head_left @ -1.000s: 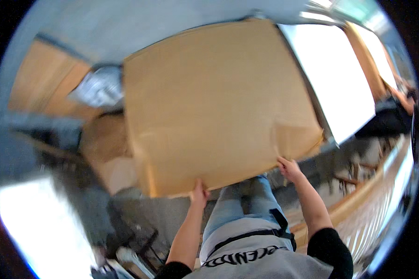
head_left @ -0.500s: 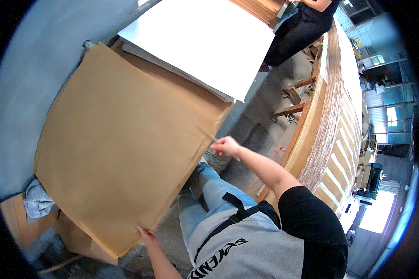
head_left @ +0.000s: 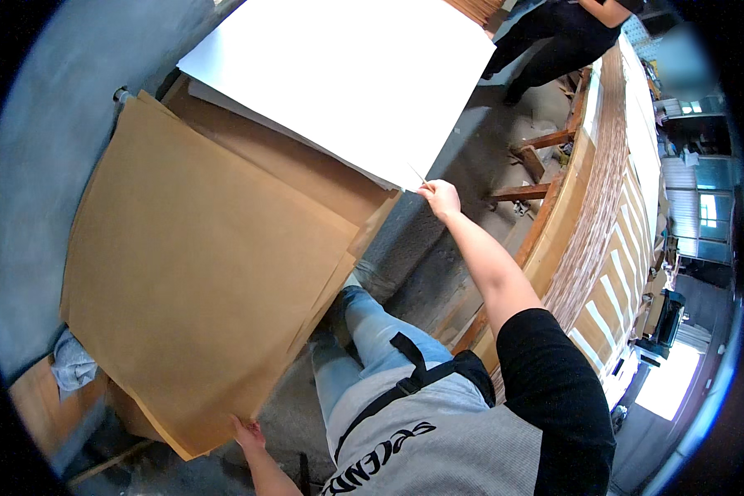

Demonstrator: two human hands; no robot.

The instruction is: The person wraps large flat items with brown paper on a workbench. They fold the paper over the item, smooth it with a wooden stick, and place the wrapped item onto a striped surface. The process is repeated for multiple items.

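A stack of large brown paper sheets fans out in front of me, its edges slightly staggered. My left hand is closed on the near edge of these sheets, with the thumb on top. Beyond them lies a stack of white sheets on more brown paper. At the near right corner of the white stack is my right hand, its fingers pinched round a thin, pointed stick. The stick's tip lies over the white corner; whether it touches the paper cannot be made out.
A long bench on wooden legs runs along the right, bearing layered, striped sheet material. At the far end stands another person in dark clothes. A grey wall is on the left, with a grey cloth below the brown sheets.
My right hand has moved away from the brown sheets' right edge, up to the white stack's corner. My left hand keeps its edge, slightly lower. The other person's legs have shifted.
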